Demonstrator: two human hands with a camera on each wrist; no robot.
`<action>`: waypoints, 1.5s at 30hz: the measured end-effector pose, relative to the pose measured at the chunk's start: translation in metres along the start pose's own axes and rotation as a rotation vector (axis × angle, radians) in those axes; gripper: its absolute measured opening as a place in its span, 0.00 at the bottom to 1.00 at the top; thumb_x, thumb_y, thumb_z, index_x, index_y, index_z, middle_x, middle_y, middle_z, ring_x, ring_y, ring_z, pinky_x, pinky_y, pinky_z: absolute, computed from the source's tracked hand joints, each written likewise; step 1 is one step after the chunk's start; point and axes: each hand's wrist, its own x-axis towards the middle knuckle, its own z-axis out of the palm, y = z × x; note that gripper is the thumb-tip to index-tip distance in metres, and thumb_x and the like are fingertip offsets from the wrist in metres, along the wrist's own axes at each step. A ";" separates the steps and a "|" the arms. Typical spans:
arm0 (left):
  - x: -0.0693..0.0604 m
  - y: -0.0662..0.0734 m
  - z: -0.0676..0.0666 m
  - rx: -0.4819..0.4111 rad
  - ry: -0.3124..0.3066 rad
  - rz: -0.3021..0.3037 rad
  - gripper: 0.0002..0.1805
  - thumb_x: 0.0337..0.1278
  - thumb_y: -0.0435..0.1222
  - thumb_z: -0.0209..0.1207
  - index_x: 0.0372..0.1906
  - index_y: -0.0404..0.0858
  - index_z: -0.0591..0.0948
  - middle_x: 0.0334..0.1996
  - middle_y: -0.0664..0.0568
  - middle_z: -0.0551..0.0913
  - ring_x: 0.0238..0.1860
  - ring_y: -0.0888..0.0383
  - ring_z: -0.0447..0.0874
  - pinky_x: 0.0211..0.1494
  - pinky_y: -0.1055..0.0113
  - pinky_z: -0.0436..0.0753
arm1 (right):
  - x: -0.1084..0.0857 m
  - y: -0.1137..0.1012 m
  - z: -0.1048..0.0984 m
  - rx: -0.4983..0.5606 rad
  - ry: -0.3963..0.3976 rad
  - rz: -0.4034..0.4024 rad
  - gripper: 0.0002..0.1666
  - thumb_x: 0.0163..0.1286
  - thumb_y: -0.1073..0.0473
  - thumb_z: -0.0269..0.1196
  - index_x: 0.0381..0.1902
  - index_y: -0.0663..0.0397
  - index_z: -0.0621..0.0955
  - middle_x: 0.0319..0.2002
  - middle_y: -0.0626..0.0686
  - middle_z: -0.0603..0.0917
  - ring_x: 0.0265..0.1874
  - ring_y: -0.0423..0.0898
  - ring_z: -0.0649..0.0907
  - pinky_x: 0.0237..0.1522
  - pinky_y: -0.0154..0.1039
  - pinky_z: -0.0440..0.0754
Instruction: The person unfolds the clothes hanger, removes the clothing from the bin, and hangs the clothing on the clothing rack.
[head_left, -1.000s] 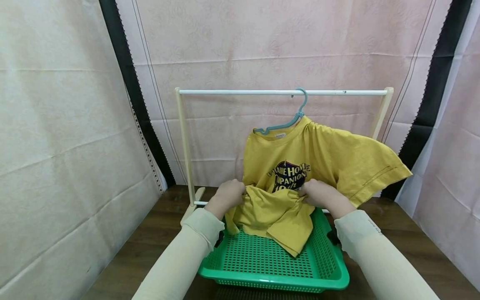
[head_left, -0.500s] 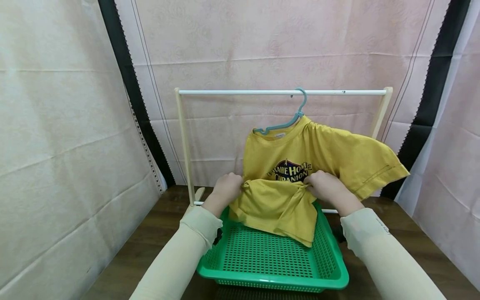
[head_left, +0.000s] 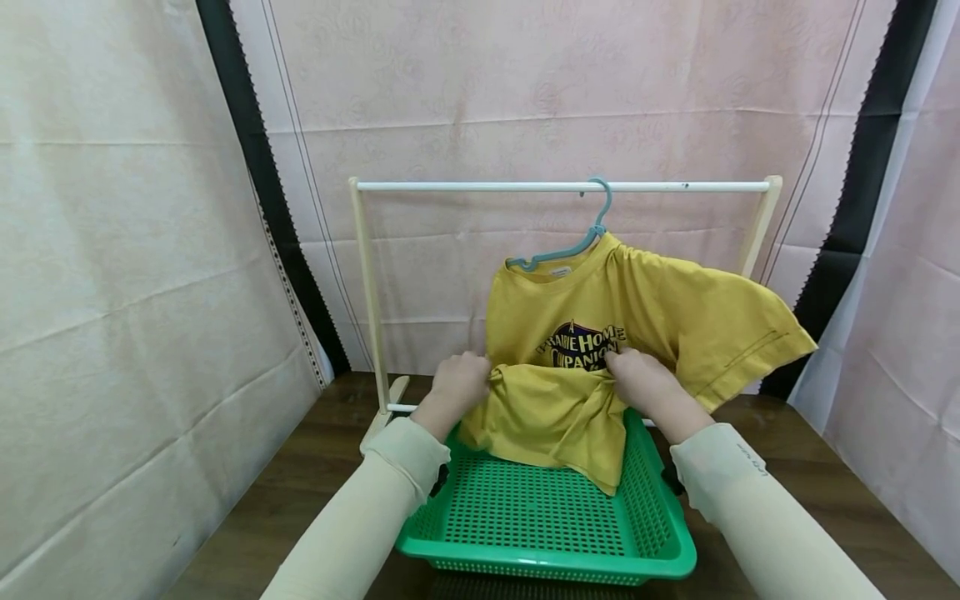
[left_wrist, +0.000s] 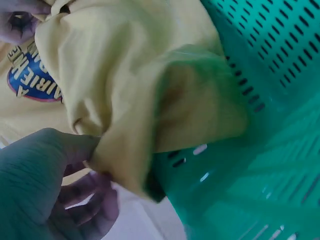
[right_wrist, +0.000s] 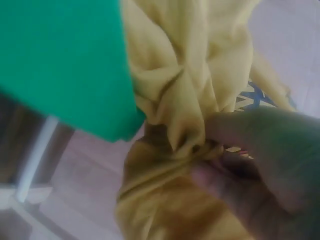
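A yellow T-shirt [head_left: 555, 308] with a dark printed emblem hangs from a blue hanger [head_left: 573, 248] hooked over the rack's top bar. One hanger arm shows at the neckline; the other is hidden in the shirt, whose sleeve sticks out to the right. My left hand [head_left: 460, 383] pinches the shirt's left side between thumb and fingers, as the left wrist view shows. On the opposite side my right hand [right_wrist: 260, 170] pinches a bunched fold. Between the hands the lower shirt is folded over below the print and droops into a green basket [head_left: 547, 560].
A small clothes rack with a white bar [head_left: 465, 187] and cream posts stands on the dark wooden table [head_left: 300, 492]. The perforated basket sits in front of it, between the forearms. Pale curtains [head_left: 480, 92] with black strips enclose the back and sides.
Both hands rose with the gripped fabric, then came down slightly. The shirt's lower part now hangs flatter and higher in the basket, and the fold covers the bottom of the print.
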 end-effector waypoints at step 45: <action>0.013 0.029 -0.017 -0.113 0.245 -0.095 0.11 0.69 0.39 0.57 0.29 0.41 0.83 0.23 0.44 0.82 0.20 0.47 0.80 0.22 0.56 0.79 | 0.009 0.008 -0.011 -0.050 0.288 0.072 0.01 0.61 0.68 0.66 0.30 0.60 0.83 0.35 0.57 0.76 0.27 0.55 0.78 0.26 0.51 0.79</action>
